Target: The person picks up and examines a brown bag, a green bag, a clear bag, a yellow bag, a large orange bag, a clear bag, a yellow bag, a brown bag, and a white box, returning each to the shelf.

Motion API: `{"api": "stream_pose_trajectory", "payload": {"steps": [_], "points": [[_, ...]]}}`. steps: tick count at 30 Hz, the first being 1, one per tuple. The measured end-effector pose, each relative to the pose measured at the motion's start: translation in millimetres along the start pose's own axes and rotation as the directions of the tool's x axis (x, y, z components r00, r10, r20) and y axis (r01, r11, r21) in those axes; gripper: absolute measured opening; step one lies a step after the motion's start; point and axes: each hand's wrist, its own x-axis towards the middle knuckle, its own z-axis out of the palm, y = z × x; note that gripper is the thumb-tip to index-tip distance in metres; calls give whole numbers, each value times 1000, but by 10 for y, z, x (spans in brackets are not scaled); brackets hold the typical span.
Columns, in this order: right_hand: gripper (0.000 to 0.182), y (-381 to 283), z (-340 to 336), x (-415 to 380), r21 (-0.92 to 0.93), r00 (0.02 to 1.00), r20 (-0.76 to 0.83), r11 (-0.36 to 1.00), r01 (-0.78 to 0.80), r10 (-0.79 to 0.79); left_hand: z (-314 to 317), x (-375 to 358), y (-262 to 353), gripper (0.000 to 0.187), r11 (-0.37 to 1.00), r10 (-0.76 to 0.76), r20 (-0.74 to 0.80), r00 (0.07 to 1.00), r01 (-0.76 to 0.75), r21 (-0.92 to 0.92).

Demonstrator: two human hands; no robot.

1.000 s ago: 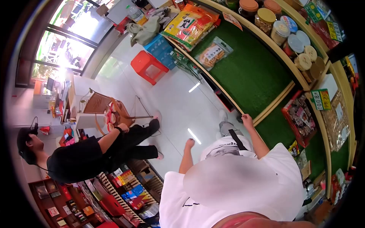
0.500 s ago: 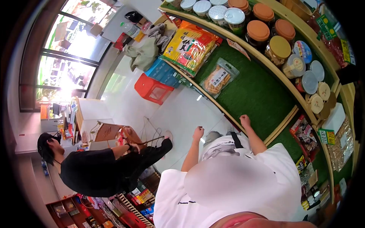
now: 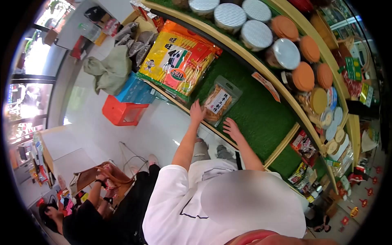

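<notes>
A clear bag of snack sticks (image 3: 220, 101) with a white label lies on the green turf-like mat (image 3: 261, 118) of a display shelf. My left hand (image 3: 198, 112) is open at the bag's left edge, its fingertips right beside the packet. Below the bag's lower right corner, my right hand (image 3: 231, 128) hovers over the mat edge with fingers spread and nothing in it. Beyond the bag sits a large yellow and red snack pack (image 3: 176, 61).
Jars with orange and silver lids (image 3: 283, 53) line the raised shelf. A red stool (image 3: 121, 111) and blue box (image 3: 136, 90) stand on the floor at left. A person in black (image 3: 96, 212) is at lower left beside a brown chair (image 3: 87, 177).
Both my hands have moved forward from near my body to the bag, and their fingers have opened out. My view has shifted closer to the shelf; the person in black now bends lower.
</notes>
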Motion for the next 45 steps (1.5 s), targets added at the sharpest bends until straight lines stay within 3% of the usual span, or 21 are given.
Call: {"api": "stream_pose_trajectory", "payload": {"steps": [3,4,6,8,10,11,13,14,15,16,19,20,24,26,29,32,35,38,41,42,45], "points": [[73,-73,482,208,-53,997,-67,998,-36,33,229,251,-387,82,967,-189,329,925,234,-103],[76,-115,618,231,-80,992,-121,996,-48,38,201,303,-395,91,968,-205,372,905,244,-58],[85,-142,792,221,-56,971,-236,997,-45,31,38,311,-321,88,978,-161,454,876,203,-44],[81,-182,786,228,10,972,-222,997,-80,80,75,346,-335,76,983,-94,456,885,155,-100],[72,-176,805,110,185,964,-223,977,-106,147,-70,340,-137,65,894,-66,679,731,346,-285],[69,-161,797,-4,181,973,-195,980,-83,119,-146,297,-12,61,828,-31,775,631,450,-334],[64,-97,640,-114,201,989,-147,980,14,16,15,149,115,53,834,6,717,698,392,-389],[58,-30,559,-61,237,990,-139,972,-1,35,137,49,140,52,838,149,574,805,205,-505],[56,-4,545,-75,262,978,-206,965,16,39,225,-28,158,52,799,317,426,847,4,-602],[59,-7,567,-188,301,974,-223,946,116,-49,178,-85,271,53,792,323,483,814,47,-609],[65,239,354,-532,407,939,-281,861,305,-200,-148,-326,780,55,784,251,762,597,337,-522],[66,354,297,-612,427,928,-284,834,349,-242,-169,-406,836,56,819,281,790,544,294,-493],[65,993,-140,-1302,240,712,-682,869,433,-167,130,-1060,1279,65,879,330,865,377,210,-427],[64,1511,-487,-1713,477,785,-500,641,601,-364,240,-1605,1462,77,894,314,907,280,235,-382],[68,2210,-857,-2292,614,850,-494,618,491,-184,500,-2408,1486,78,927,272,951,146,227,-299],[70,2836,-1062,-2796,598,745,-667,582,552,-21,612,-3306,1449,77,910,334,939,87,229,-345],[75,3643,-1339,-2687,493,602,-797,522,696,-50,772,-3925,1611,77,953,218,975,-46,224,-202],[71,3875,-1347,-3293,577,596,-801,335,745,55,992,-4352,1934,77,985,172,951,-257,38,-168],[67,4129,-1364,-3558,449,426,-893,218,866,144,916,-4967,2455,76,996,46,918,-395,-49,-71],[64,4205,-1371,-3599,427,404,-897,121,896,178,1038,-5092,2493,75,989,92,887,-452,-62,-135],[62,4386,-1548,-3679,358,299,-900,146,922,318,1369,-5432,2585,74,968,42,862,-506,-194,-161]]}}
